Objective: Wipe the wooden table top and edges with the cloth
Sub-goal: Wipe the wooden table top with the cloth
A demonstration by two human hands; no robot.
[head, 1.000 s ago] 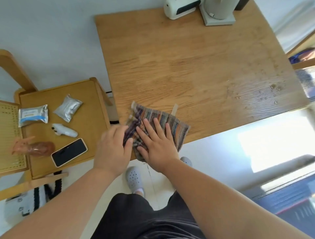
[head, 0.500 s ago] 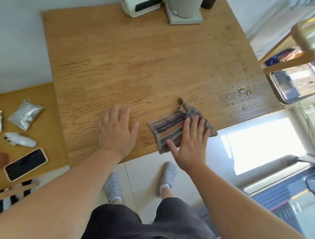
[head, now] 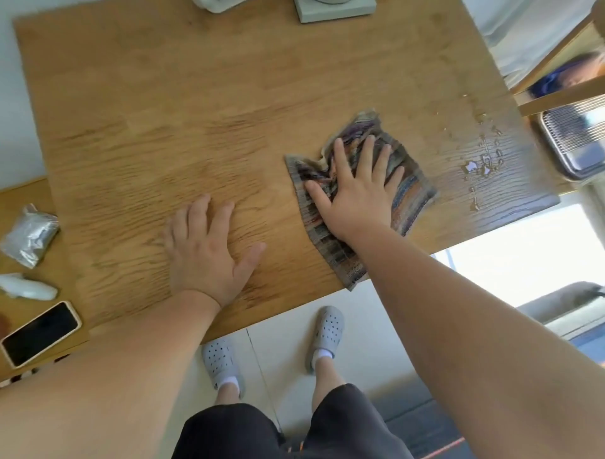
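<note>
Item: striped cloth, at 4 o'clock on the wooden surface, one corner overhanging the near edge.
Right hand: fingers spread flat, pressing the cloth.
Left hand: flat on bare wood at 7 o'clock, holding nothing.
Handling: press evenly and sweep toward the droplets at 2 o'clock of the cloth.

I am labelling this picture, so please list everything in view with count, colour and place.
wooden table: 1, light brown, centre
cloth: 1, striped multicolour, table's near right
water drops: several, clear, right of cloth
grey base: 1, far edge
white device: 1, far edge
side table: 1, yellowish, left
pouch: 1, silver, side table
white object: 1, side table
phone: 1, black screen, side table
metal tray: 1, silver, far right
shoes: 2, pale grey, floor
left hand: 1, flat on table
right hand: 1, flat on cloth
</note>
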